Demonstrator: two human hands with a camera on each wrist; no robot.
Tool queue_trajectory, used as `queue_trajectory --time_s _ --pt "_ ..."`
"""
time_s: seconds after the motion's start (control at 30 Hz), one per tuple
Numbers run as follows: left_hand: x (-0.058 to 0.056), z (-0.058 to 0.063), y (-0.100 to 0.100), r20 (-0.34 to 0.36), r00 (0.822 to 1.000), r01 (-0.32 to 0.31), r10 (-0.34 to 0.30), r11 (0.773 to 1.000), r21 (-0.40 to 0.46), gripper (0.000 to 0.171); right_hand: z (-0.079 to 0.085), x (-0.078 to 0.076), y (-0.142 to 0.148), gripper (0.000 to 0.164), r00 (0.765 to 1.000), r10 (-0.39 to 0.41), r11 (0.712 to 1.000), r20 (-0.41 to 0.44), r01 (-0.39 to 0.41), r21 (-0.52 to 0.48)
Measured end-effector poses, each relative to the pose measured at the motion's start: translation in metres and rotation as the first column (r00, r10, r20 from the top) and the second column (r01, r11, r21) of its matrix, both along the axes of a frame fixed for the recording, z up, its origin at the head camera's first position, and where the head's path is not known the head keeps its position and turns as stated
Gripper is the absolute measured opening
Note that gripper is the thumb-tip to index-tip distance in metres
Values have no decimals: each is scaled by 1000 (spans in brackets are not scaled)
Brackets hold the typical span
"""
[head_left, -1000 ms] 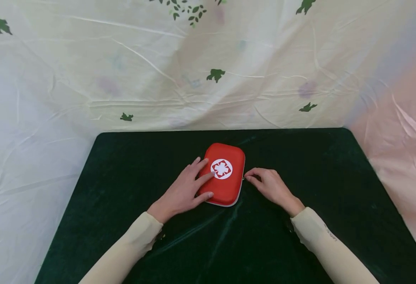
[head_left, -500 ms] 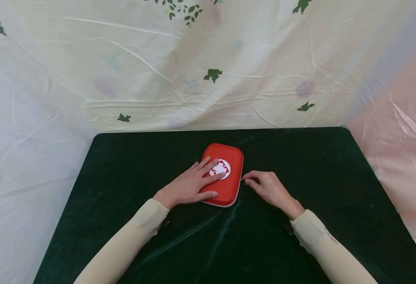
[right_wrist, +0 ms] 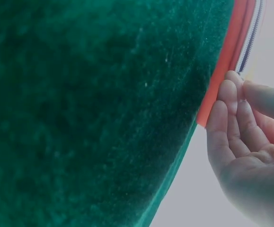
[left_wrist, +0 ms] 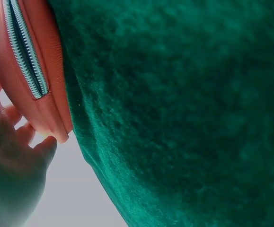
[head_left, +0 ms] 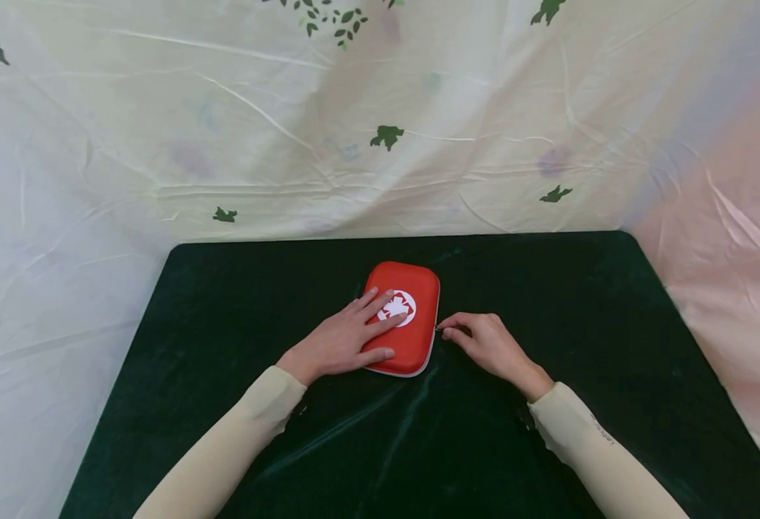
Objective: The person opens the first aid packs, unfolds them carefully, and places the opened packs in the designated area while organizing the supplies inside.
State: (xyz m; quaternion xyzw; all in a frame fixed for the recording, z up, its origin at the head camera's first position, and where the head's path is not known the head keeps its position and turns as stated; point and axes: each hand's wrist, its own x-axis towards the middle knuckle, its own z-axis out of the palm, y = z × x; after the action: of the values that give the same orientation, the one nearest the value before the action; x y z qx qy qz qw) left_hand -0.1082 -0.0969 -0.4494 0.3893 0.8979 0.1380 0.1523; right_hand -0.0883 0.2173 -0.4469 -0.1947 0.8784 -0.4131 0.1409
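A red zippered first-aid case [head_left: 412, 353] with a white emblem lies flat on the dark green cloth. My left hand [head_left: 343, 339] rests on its left side, fingers spread over part of the emblem. At the right edge, thumb and index finger of my right hand [head_left: 493, 346] pinch the small zipper pull [head_left: 439, 329]. The right wrist view shows the zipper teeth [right_wrist: 251, 38] running up from the pinching fingertips, which hide most of the pull. In the left wrist view, the two rows of zipper teeth [left_wrist: 25, 52] stand apart with a dark gap between.
A green velvet cloth [head_left: 580, 303] covers the table and has a few creases in front of the case. Pale curtains [head_left: 276, 144] with leaf prints hang behind the table and at both sides.
My left hand has slid right, farther onto the case, and its fingers now lie over the emblem. My right hand keeps its pinch at the case's right edge, barely moving.
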Motion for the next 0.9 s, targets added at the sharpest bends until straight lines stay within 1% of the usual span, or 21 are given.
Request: queue_trajectory --time_s 0.27,0.53,0.57,0.73,0.77,0.8,0.9 --pt "3 1 0 -2 1000 -26 26 999 -20 70 1 3 -1 22 1000 3 1000 12 -2 -11" --pt "7 2 0 4 999 -49 49 999 -25 71 2 12 -2 22 999 30 999 37 -29 -24" --pt "7 3 0 4 999 -52 52 998 -25 71 -10 10 1 23 998 53 998 22 -52 -48" --pt "7 2 1 -3 998 -57 57 998 -24 71 -12 15 2 23 997 76 995 24 -74 -69" --pt "7 2 1 -6 998 -57 57 998 -24 71 -11 16 2 23 997 78 995 26 -76 -67" --pt "7 2 1 -8 998 -57 56 998 -22 71 1 20 -2 22 997 61 997 44 -59 -48" --pt "8 2 2 -13 998 -54 54 998 -16 71 1 23 -2 22 997 62 997 47 -60 -49"
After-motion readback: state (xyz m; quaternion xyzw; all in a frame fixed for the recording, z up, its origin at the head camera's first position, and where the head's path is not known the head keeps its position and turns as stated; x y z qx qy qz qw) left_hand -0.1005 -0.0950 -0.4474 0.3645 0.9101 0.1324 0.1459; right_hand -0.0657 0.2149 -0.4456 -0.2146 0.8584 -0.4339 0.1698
